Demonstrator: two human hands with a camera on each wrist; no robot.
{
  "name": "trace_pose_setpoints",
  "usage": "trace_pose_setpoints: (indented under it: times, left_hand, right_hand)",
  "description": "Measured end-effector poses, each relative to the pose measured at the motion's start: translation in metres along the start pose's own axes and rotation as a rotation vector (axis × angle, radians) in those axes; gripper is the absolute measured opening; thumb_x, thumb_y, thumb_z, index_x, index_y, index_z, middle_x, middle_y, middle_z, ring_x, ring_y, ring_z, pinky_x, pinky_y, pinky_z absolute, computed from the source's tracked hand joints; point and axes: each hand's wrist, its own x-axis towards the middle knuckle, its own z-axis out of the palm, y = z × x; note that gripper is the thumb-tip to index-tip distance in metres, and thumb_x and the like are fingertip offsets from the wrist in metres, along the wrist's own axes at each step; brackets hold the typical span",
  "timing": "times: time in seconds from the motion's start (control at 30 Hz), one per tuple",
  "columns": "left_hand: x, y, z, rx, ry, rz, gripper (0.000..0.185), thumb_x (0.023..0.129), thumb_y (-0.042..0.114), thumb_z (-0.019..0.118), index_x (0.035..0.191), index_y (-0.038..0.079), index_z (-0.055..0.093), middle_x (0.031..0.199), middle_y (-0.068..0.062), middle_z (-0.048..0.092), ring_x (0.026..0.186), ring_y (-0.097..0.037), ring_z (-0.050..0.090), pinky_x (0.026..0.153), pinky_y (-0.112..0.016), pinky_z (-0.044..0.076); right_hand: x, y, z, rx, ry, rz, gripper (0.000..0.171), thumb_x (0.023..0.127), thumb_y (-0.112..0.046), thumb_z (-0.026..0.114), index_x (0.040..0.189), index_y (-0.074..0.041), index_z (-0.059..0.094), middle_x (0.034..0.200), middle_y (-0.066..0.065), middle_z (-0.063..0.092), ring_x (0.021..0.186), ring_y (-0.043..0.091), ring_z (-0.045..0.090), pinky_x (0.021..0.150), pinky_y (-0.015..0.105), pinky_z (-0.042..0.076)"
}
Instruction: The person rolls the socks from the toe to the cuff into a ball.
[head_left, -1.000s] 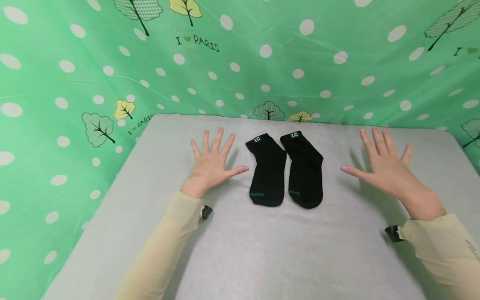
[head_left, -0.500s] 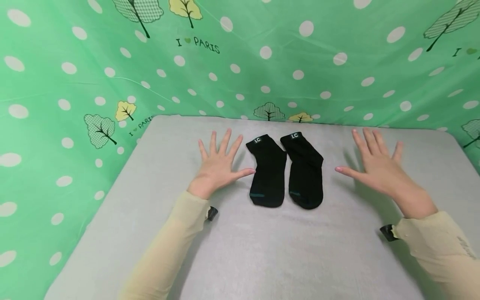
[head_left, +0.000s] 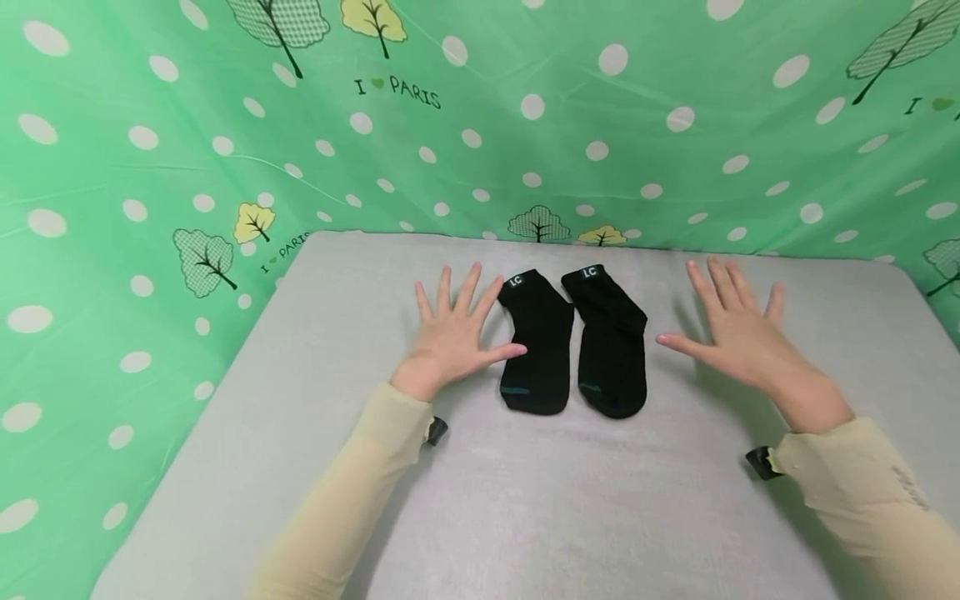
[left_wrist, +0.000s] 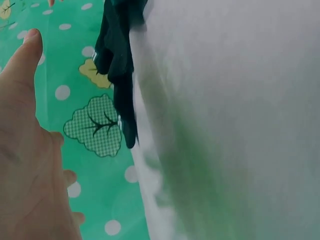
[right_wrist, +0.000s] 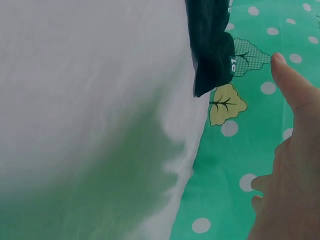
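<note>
Two black ankle socks lie flat side by side, their cuffs marked "LC" toward the back; the left sock (head_left: 542, 350) and the right sock (head_left: 613, 350) nearly touch. Fingers spread, my left hand (head_left: 446, 337) hovers at the left sock's outer edge, thumb and forefinger tips overlapping it in the head view. To the right of the right sock my right hand (head_left: 742, 337) is spread above the table, apart from it and holding nothing. Both wrist views show a gap between the hand and the table, with the socks (left_wrist: 120, 65) seen edge-on in the left wrist view.
The table (head_left: 570, 508) has a pale grey cover. Behind it and along its left side hangs a green cloth (head_left: 480, 108) with white dots and printed trees. A small black device (head_left: 437, 431) sits at the left cuff, another black device (head_left: 763, 462) at the right cuff.
Both hands have moved inward toward the socks, the left hand to the right and the right hand to the left. The socks lie as before.
</note>
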Motion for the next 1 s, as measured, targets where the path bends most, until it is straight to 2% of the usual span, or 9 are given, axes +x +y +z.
trace_pose_setpoints:
  times: [0.23,0.53,0.73,1.0]
  left_hand:
    - [0.001,0.009,0.004,-0.008,-0.027,0.022,0.105,0.079,0.09,0.04,0.16,0.037,-0.002,0.169,0.0,-0.011,0.153,-0.043,-0.015,0.114,-0.074,-0.009]
    - [0.001,0.018,0.005,-0.05,-0.035,0.053,0.103,0.081,0.086,0.044,0.16,0.037,-0.002,0.17,0.0,-0.01,0.154,-0.043,-0.013,0.115,-0.073,-0.01]
    - [0.0,0.023,0.006,-0.07,-0.037,0.064,0.103,0.081,0.085,0.047,0.16,0.037,0.0,0.17,0.001,-0.009,0.154,-0.043,-0.012,0.115,-0.072,-0.009]
    - [0.001,0.034,0.008,-0.096,-0.041,0.096,0.102,0.082,0.086,0.044,0.16,0.037,0.002,0.17,0.0,-0.006,0.154,-0.042,-0.013,0.116,-0.072,-0.009]
  right_hand:
    - [0.004,-0.006,0.002,0.023,-0.014,-0.005,0.109,0.089,-0.07,0.055,0.159,-0.022,-0.014,0.167,0.016,-0.015,0.154,0.038,-0.016,0.106,0.08,-0.014]
    - [0.01,-0.011,0.004,0.028,-0.015,-0.008,0.109,0.089,-0.071,0.054,0.159,-0.024,-0.015,0.167,0.013,-0.015,0.154,0.038,-0.015,0.107,0.08,-0.013]
    - [0.015,-0.017,0.004,0.036,-0.033,-0.008,0.108,0.089,-0.073,0.052,0.159,-0.023,-0.013,0.167,0.015,-0.012,0.154,0.04,-0.012,0.107,0.079,-0.013]
    - [0.021,-0.025,0.002,0.045,-0.044,-0.02,0.107,0.089,-0.073,0.051,0.16,-0.022,-0.011,0.168,0.015,-0.011,0.154,0.038,-0.015,0.108,0.079,-0.012]
